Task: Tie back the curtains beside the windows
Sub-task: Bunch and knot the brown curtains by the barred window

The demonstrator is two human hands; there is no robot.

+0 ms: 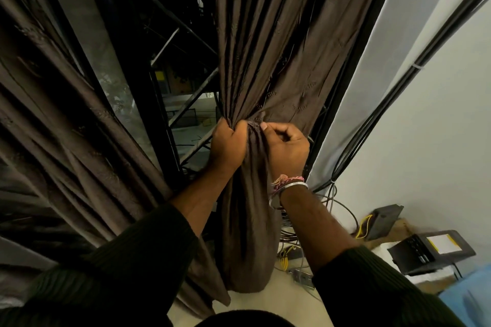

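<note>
We are looking down past our two dark sleeves (127,268) at the hem of the curtain (247,233), which is hanging in a loose bundle just above the pale floor (281,302). Threads and a bangle (288,186) are sitting on our right wrist. To the right, on the floor, black boxes (425,249) and tangled wires (342,210) are lying against the white wall (438,127).

Farther up, both fists are closing on the curtain where it is gathered into a narrow waist. Our left hand (228,143) is wrapping its curled fingers around the left side of the gather, gripping it tight. Our right hand (288,145) is pinching the cloth at the gather with thumb and bent fingers; whether it is holding a tie we cannot tell.

Beyond the hands the curtain is fanning upward in long folds. A second curtain (53,119) is hanging at far left, with the dark window (170,61) showing between them, and cables (414,69) are running up the wall.
</note>
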